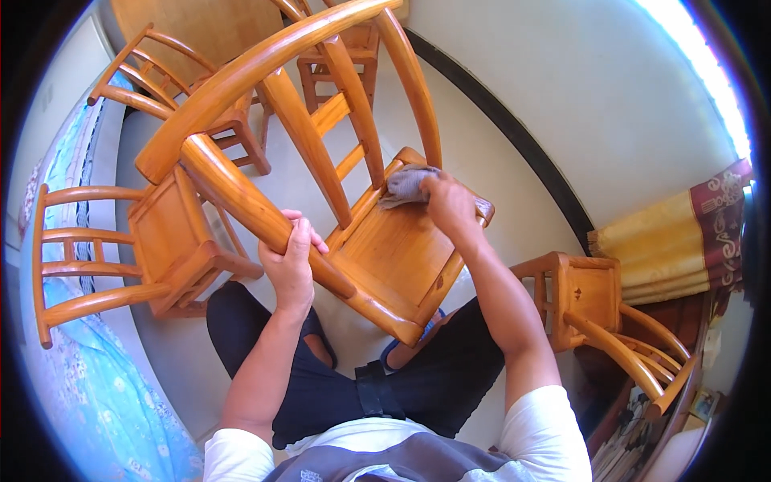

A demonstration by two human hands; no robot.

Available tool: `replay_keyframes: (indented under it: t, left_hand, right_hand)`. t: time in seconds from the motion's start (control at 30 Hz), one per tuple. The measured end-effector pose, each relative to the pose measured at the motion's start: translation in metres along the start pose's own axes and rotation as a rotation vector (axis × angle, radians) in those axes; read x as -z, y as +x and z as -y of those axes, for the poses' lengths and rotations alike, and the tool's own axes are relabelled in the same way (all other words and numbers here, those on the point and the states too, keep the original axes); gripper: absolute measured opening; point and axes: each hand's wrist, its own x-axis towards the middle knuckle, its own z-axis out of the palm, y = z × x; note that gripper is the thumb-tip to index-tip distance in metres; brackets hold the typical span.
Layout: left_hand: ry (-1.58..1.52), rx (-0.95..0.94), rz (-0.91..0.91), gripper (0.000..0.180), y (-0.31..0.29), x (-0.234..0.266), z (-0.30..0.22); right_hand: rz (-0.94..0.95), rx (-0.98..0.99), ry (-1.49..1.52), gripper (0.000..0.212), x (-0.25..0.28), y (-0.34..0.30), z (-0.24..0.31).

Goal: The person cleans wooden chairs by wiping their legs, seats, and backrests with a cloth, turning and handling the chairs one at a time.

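A varnished wooden chair (pixel 393 257) stands tilted before me, its curved top rail reaching up toward the far side. My left hand (pixel 293 249) is wrapped round the chair's near back post. In my right hand (pixel 451 205) is a bunched grey cloth (pixel 408 185), pressed against the seat's far corner by the foot of the back slats. The fingers of the right hand are closed on the cloth and partly hidden by it.
Similar wooden chairs stand at the left (pixel 165 241), the far left (pixel 233 120) and the right (pixel 590 293). A round wooden table (pixel 201 28) is at the back. Light blue floral fabric (pixel 104 386) lies along the left; a yellow and maroon curtain (pixel 666 241) hangs right.
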Motion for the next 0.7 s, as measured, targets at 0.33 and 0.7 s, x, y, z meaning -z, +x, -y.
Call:
replay_keyframes:
  t: [0.33, 0.7]
  left_hand:
    - [0.044, -0.02, 0.025, 0.014, 0.001, 0.007, -0.001]
    - [0.024, -0.015, 0.016, 0.014, 0.002, 0.003, 0.0]
  right_hand:
    - [-0.082, -0.272, 1.945, 0.028, 0.101, 0.003, 0.012]
    - [-0.079, -0.267, 0.673, 0.029, 0.072, 0.0, 0.001]
